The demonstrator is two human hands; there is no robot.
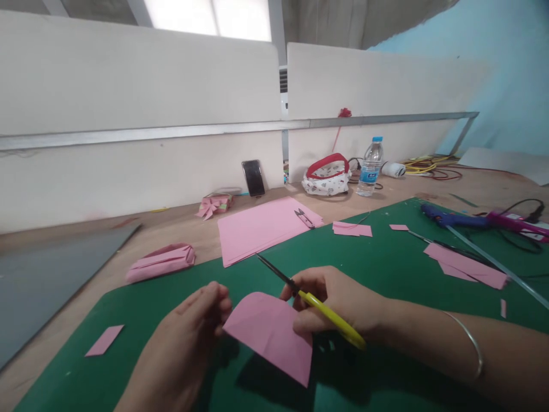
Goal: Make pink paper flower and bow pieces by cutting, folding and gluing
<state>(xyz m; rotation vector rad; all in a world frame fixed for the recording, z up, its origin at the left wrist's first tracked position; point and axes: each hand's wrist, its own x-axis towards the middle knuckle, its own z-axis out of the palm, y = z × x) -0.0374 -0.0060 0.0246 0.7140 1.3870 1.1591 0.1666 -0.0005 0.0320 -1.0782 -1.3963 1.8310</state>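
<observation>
A pink paper piece [270, 332] with one rounded edge tilts above the green cutting mat [171, 337]. My right hand [338, 300] pinches its right side between thumb and fingers. That same hand also holds yellow-handled scissors [330, 317], their dark blades pointing up and left over the mat. At the paper's left corner is my left hand [189, 326], its fingers curled closed. Whether they grip the corner is hidden from view. A small pink paper scrap [105, 340] lies on the mat left of my left hand.
Beyond the hands are a folded pink paper bundle [163, 263], stacked pink sheets [257, 229] and thread snips [303, 218]. Pink strips [467, 266] and a blue glue gun [454, 217] lie right. A phone [253, 178], pouch [328, 177] and water bottle [369, 169] stand behind.
</observation>
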